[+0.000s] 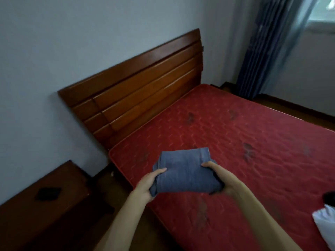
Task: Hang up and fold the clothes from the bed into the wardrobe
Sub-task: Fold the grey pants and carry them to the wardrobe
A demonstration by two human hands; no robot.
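A folded blue-grey garment is held above the near left corner of the red mattress. My left hand grips its left end, thumb on top. My right hand grips its right end, thumb over the upper edge and fingers underneath. At the frame's right edge a white piece of clothing lies on the mattress, with a dark item just behind it. The wardrobe is not in view.
A dark wooden headboard stands against the pale wall. A low wooden bedside table with a small black object on it sits at lower left. Blue curtains and a window fill the upper right. Wooden floor runs between bed and table.
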